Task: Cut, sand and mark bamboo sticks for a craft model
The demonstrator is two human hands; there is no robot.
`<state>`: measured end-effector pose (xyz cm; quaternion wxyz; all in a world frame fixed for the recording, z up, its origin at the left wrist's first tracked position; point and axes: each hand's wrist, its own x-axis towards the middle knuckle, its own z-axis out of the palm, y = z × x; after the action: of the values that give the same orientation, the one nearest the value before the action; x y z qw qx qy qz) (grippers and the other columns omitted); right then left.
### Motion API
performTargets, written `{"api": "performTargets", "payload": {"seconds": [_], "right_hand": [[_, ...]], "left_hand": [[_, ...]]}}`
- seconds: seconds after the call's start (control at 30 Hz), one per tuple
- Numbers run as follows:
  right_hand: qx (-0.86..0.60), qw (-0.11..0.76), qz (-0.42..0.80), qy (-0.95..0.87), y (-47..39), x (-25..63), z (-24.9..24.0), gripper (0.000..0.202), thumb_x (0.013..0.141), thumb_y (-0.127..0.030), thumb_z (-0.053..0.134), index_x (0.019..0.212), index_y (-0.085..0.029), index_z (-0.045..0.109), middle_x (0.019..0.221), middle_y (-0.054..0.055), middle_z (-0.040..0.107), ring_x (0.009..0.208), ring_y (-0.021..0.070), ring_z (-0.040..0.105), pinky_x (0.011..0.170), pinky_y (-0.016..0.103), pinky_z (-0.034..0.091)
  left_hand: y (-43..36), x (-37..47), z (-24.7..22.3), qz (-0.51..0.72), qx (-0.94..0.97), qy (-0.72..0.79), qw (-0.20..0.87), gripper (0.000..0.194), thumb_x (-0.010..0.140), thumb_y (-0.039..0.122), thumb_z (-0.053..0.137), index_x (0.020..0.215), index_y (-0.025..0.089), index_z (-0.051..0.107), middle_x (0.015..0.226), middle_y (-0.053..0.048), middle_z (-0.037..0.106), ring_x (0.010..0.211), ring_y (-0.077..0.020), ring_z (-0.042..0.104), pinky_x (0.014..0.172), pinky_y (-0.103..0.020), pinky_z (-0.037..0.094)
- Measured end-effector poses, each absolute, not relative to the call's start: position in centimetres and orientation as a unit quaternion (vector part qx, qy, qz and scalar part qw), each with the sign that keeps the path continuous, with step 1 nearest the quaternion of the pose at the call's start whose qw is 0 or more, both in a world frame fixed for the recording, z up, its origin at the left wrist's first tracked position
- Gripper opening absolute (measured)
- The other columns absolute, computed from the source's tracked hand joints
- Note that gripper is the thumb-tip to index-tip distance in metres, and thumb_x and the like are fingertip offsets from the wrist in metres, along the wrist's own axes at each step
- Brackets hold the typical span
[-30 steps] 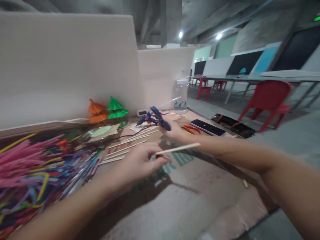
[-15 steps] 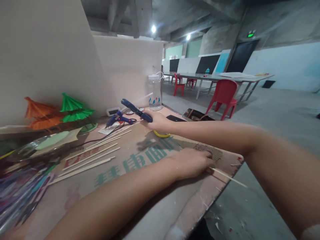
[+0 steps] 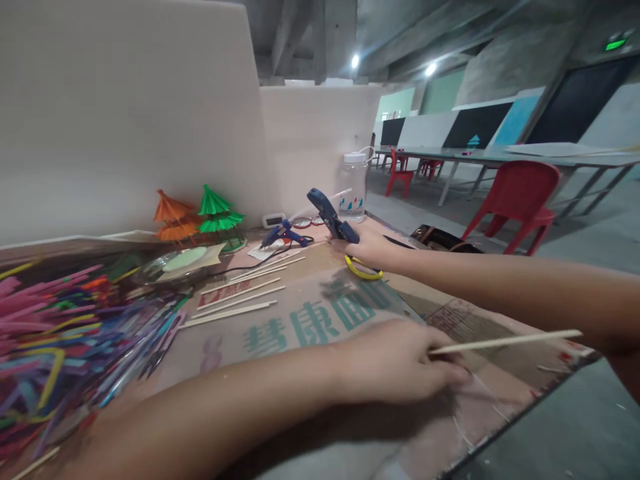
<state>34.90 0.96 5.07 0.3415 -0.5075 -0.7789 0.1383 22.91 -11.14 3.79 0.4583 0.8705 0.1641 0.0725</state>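
My left hand (image 3: pixel 400 360) is closed round a thin wooden stick (image 3: pixel 510 341) low over the front right of the table, and the stick points out to the right. Farther back, my right hand (image 3: pixel 367 245) grips a dark blue tool (image 3: pixel 330 215), held tilted up; its exact kind is hard to make out. Just below that hand lies a yellow-handled item (image 3: pixel 363 269). Several wooden sticks (image 3: pixel 240 293) lie on the cardboard-covered table (image 3: pixel 310 373). A blue glue gun (image 3: pixel 285 233) rests behind them.
Orange (image 3: pixel 175 219) and green (image 3: pixel 220 217) paper pagodas stand at the back left, near a clear dish (image 3: pixel 150 268). Colourful pipe cleaners (image 3: pixel 45 347) heap at the left. A clear bottle (image 3: pixel 353 187) stands at the back; a red chair (image 3: pixel 520 193) is beyond.
The view has turned left, so table things appear farther right. The stick in my left hand has swung upward at its far end. My right hand still holds the blue tool.
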Motion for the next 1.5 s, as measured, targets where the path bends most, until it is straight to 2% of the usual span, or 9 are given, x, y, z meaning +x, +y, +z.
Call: {"api": "performTargets", "payload": {"seconds": [0.13, 0.4, 0.5, 0.63, 0.83, 0.97, 1.17, 1.37, 1.5], "right_hand": [[-0.471, 0.373, 0.161, -0.783, 0.8, 33.4, 4.8, 0.022, 0.084, -0.037, 0.061, 0.092, -0.018, 0.066, 0.081, 0.003, 0.068, 0.074, 0.0196, 0.06, 0.075, 0.033, 0.048], [-0.41, 0.453, 0.224, -0.759, 2.8, 29.0, 1.8, 0.029, 0.085, -0.046, 0.057, 0.089, -0.018, 0.061, 0.077, 0.003, 0.065, 0.073, 0.0204, 0.059, 0.068, 0.033, 0.049], [-0.414, 0.45, 0.212, -0.763, 2.8, 28.6, 0.6, 0.033, 0.088, -0.05, 0.055, 0.093, -0.018, 0.062, 0.079, 0.004, 0.066, 0.073, 0.022, 0.061, 0.068, 0.035, 0.05], [-0.387, 0.435, 0.136, -0.802, 1.1, 29.0, 0.6, 0.024, 0.09, -0.042, 0.059, 0.099, -0.02, 0.061, 0.095, 0.009, 0.069, 0.085, 0.0252, 0.064, 0.076, 0.04, 0.051], [-0.366, 0.428, 0.053, -0.824, -0.4, 29.3, 1.7, 0.028, 0.088, -0.037, 0.064, 0.11, -0.02, 0.06, 0.109, 0.012, 0.068, 0.099, 0.0284, 0.065, 0.085, 0.043, 0.051], [-0.329, 0.432, -0.062, -0.838, -0.3, 30.0, 2.9, 0.028, 0.08, -0.028, 0.066, 0.106, -0.021, 0.059, 0.105, 0.012, 0.069, 0.097, 0.0291, 0.065, 0.084, 0.043, 0.051], [-0.275, 0.399, -0.228, -0.844, -0.7, 31.5, 5.1, 0.029, 0.074, -0.023, 0.059, 0.104, -0.021, 0.058, 0.092, 0.011, 0.069, 0.087, 0.0298, 0.064, 0.078, 0.043, 0.049], [-0.279, 0.385, -0.26, -0.84, -2.0, 32.1, 6.8, 0.03, 0.077, -0.024, 0.057, 0.107, -0.025, 0.061, 0.102, 0.012, 0.071, 0.094, 0.0296, 0.065, 0.084, 0.044, 0.049], [-0.267, 0.383, -0.265, -0.844, -2.6, 32.4, 7.4, 0.024, 0.079, -0.025, 0.057, 0.102, -0.027, 0.064, 0.096, 0.011, 0.073, 0.093, 0.0298, 0.067, 0.082, 0.044, 0.05]], "left_hand": [[-9.3, 16.7, 5.3, 0.172, 0.854, 0.263, 0.415, 0.037, 0.101, 0.038, 0.037, 0.099, 0.019, 0.069, 0.085, -0.002, 0.067, 0.082, -0.0159, 0.061, 0.073, -0.025, 0.046], [-5.5, 5.0, 5.0, 0.408, 0.77, 0.425, 0.246, 0.037, 0.1, 0.046, 0.038, 0.094, 0.017, 0.061, 0.068, 0.003, 0.046, 0.064, -0.0138, 0.045, 0.059, -0.025, 0.035], [-4.7, 3.4, 5.6, 0.414, 0.768, 0.439, 0.214, 0.037, 0.1, 0.044, 0.039, 0.093, 0.017, 0.064, 0.072, 0.001, 0.051, 0.07, -0.0148, 0.048, 0.063, -0.025, 0.037], [-4.8, 3.4, 6.2, 0.405, 0.78, 0.446, 0.172, 0.036, 0.1, 0.043, 0.041, 0.098, 0.018, 0.067, 0.074, 0.001, 0.055, 0.07, -0.0152, 0.049, 0.064, -0.025, 0.038], [-5.4, 4.0, 5.1, 0.39, 0.808, 0.42, 0.134, 0.029, 0.099, 0.036, 0.043, 0.112, 0.019, 0.064, 0.104, -0.005, 0.066, 0.093, -0.019, 0.06, 0.082, -0.028, 0.043], [-6.0, 4.0, 4.7, 0.349, 0.818, 0.442, 0.117, 0.029, 0.1, 0.036, 0.04, 0.103, 0.018, 0.062, 0.094, -0.005, 0.064, 0.079, -0.0181, 0.058, 0.072, -0.029, 0.043], [-6.8, 4.5, 4.5, 0.365, 0.83, 0.38, 0.182, 0.032, 0.102, 0.036, 0.036, 0.097, 0.019, 0.062, 0.092, -0.005, 0.066, 0.088, -0.0193, 0.059, 0.08, -0.029, 0.045], [-7.2, 4.7, 4.1, 0.366, 0.85, 0.333, 0.181, 0.03, 0.101, 0.032, 0.04, 0.095, 0.019, 0.066, 0.088, -0.003, 0.069, 0.079, -0.0169, 0.059, 0.072, -0.025, 0.045], [-7.5, 4.8, 4.5, 0.359, 0.857, 0.317, 0.191, 0.029, 0.101, 0.03, 0.04, 0.095, 0.019, 0.066, 0.089, -0.003, 0.069, 0.081, -0.0168, 0.061, 0.074, -0.025, 0.046]]}}
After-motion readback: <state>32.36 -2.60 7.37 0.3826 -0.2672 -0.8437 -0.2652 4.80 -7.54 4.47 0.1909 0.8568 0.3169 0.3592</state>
